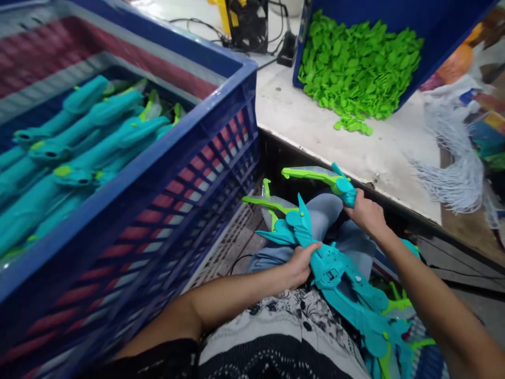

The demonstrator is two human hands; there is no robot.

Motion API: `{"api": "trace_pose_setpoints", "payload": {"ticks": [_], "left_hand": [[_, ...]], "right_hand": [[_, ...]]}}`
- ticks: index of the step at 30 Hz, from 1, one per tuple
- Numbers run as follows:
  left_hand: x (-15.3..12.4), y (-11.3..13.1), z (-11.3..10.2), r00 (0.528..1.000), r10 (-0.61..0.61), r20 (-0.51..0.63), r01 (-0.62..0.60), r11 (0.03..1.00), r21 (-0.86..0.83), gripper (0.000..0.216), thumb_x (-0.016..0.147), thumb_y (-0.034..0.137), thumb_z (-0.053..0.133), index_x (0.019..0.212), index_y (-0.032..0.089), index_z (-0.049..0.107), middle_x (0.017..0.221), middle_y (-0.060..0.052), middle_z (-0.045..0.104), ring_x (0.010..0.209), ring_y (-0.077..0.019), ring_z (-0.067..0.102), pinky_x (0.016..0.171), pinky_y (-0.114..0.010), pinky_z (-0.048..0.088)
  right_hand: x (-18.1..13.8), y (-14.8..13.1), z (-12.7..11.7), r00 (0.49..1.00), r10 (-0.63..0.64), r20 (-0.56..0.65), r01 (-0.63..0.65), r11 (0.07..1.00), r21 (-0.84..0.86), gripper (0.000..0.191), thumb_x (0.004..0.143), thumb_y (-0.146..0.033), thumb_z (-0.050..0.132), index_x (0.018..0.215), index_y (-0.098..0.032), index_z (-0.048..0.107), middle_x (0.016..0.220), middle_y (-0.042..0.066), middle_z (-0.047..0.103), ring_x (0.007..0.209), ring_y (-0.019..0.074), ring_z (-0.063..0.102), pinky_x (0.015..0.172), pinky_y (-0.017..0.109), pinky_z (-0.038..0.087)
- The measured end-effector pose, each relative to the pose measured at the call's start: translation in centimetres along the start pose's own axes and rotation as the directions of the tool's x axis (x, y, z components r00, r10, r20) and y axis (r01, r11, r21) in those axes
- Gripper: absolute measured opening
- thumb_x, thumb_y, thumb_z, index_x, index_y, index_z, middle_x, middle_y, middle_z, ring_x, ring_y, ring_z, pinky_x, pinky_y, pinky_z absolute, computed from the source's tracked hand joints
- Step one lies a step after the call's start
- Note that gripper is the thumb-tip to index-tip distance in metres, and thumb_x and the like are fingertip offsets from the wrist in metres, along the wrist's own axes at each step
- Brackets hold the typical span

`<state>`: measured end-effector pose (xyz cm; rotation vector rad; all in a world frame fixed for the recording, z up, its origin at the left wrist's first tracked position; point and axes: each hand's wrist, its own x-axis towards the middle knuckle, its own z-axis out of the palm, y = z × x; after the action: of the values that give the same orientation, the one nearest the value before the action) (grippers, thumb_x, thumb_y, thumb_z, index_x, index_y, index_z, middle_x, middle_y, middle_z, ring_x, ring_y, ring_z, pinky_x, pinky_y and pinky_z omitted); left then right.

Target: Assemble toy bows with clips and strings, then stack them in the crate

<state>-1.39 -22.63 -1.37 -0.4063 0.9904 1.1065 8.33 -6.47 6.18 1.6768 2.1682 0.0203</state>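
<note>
My left hand (300,264) is closed around a teal plastic toy body (329,266) above my lap. That piece has an opening in its middle and lime-green arms with clear film at its far end. My right hand (366,211) grips a teal toy piece (344,189) near the table edge. A lime-green arm with clear film sticks out of it to the left. Whether the two held pieces join is hard to tell. More teal and green pieces (381,342) lie below my right forearm, partly hidden by it.
On the left stands a large blue crate (158,173) with several teal toy bodies (110,137) inside. A blue bin (445,31) of small green parts (361,66) lies on the white table (315,131). White strings (457,168) hang at the right. A black fan (248,23) stands at the back.
</note>
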Motion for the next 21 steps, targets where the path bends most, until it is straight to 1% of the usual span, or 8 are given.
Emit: {"api": "trace_pose_setpoints", "payload": {"ticks": [4, 8, 10, 13, 15, 17, 19, 21], "left_hand": [[0.0, -0.1, -0.2, 0.999, 0.019, 0.027, -0.019, 1.000, 0.009, 0.022, 0.064, 0.024, 0.082, 0.068, 0.012, 0.064, 0.069, -0.008, 0.072, 0.065, -0.0204, 0.068, 0.077, -0.036, 0.056], [-0.2, 0.3, -0.2, 0.999, 0.027, -0.042, -0.024, 0.998, 0.057, 0.030, 0.067, 0.036, 0.081, 0.077, 0.013, 0.065, 0.079, -0.011, 0.074, 0.079, -0.0241, 0.070, 0.083, -0.038, 0.055], [-0.5, 0.8, -0.5, 0.998, -0.021, -0.058, 0.028, 0.993, 0.114, 0.035, 0.072, 0.044, 0.077, 0.081, 0.013, 0.064, 0.087, -0.013, 0.075, 0.087, -0.0262, 0.071, 0.084, -0.039, 0.055], [-1.7, 2.0, -1.8, 0.982, -0.188, -0.034, 0.190, 0.948, 0.255, 0.045, 0.074, 0.053, 0.072, 0.092, 0.013, 0.064, 0.096, -0.015, 0.074, 0.093, -0.0279, 0.070, 0.082, -0.040, 0.054], [-2.9, 3.2, -3.0, 0.961, -0.276, -0.029, 0.265, 0.881, 0.393, 0.049, 0.071, 0.055, 0.073, 0.097, 0.013, 0.064, 0.097, -0.015, 0.074, 0.095, -0.0268, 0.069, 0.081, -0.036, 0.054], [-4.2, 4.5, -4.0, 0.964, -0.259, -0.066, 0.250, 0.782, 0.571, 0.051, 0.069, 0.056, 0.073, 0.094, 0.013, 0.066, 0.096, -0.015, 0.075, 0.094, -0.0249, 0.069, 0.078, -0.032, 0.053], [-5.3, 6.1, -4.0, 0.987, -0.148, -0.057, 0.137, 0.616, 0.776, 0.050, 0.067, 0.060, 0.072, 0.087, 0.014, 0.067, 0.093, -0.013, 0.075, 0.091, -0.0247, 0.069, 0.072, -0.030, 0.053], [-5.9, 7.6, -2.7, 0.996, 0.005, 0.090, -0.084, 0.429, 0.899, 0.047, 0.070, 0.060, 0.068, 0.083, 0.015, 0.067, 0.088, -0.011, 0.074, 0.086, -0.0248, 0.068, 0.069, -0.031, 0.053]], "right_hand": [[0.5, -2.6, 1.6, 0.996, -0.089, -0.026, 0.089, 0.996, 0.003, 0.062, 0.093, -0.047, 0.045, 0.138, -0.007, 0.030, 0.097, 0.023, 0.070, 0.097, 0.0352, 0.069, 0.078, 0.039, 0.049], [1.4, -4.4, 3.4, 0.985, -0.171, -0.031, 0.171, 0.985, 0.012, 0.074, 0.092, -0.051, 0.046, 0.146, -0.005, 0.022, 0.099, 0.023, 0.070, 0.094, 0.0329, 0.069, 0.076, 0.036, 0.049], [2.1, -5.0, 4.3, 0.983, -0.178, -0.049, 0.180, 0.983, 0.038, 0.078, 0.093, -0.053, 0.043, 0.148, -0.004, 0.018, 0.104, 0.023, 0.068, 0.093, 0.0323, 0.069, 0.074, 0.036, 0.048], [2.8, -5.3, 5.5, 0.969, -0.229, -0.093, 0.234, 0.971, 0.052, 0.081, 0.094, -0.054, 0.042, 0.151, -0.003, 0.013, 0.110, 0.024, 0.065, 0.093, 0.0312, 0.066, 0.074, 0.036, 0.047], [3.0, -5.4, 6.0, 0.938, -0.327, -0.117, 0.333, 0.942, 0.038, 0.081, 0.093, -0.052, 0.046, 0.152, -0.006, 0.013, 0.112, 0.023, 0.063, 0.098, 0.0313, 0.063, 0.078, 0.037, 0.046], [3.2, -5.6, 6.3, 0.899, -0.419, -0.131, 0.426, 0.904, 0.034, 0.080, 0.092, -0.049, 0.050, 0.153, -0.011, 0.015, 0.113, 0.021, 0.062, 0.104, 0.0316, 0.060, 0.084, 0.038, 0.044], [3.5, -5.9, 6.4, 0.869, -0.471, -0.154, 0.483, 0.874, 0.050, 0.077, 0.092, -0.046, 0.052, 0.153, -0.016, 0.015, 0.115, 0.020, 0.061, 0.106, 0.0309, 0.057, 0.088, 0.040, 0.042], [3.7, -6.0, 6.4, 0.849, -0.495, -0.185, 0.515, 0.854, 0.078, 0.074, 0.092, -0.043, 0.053, 0.153, -0.021, 0.018, 0.117, 0.018, 0.060, 0.106, 0.0301, 0.056, 0.090, 0.043, 0.040]]}}
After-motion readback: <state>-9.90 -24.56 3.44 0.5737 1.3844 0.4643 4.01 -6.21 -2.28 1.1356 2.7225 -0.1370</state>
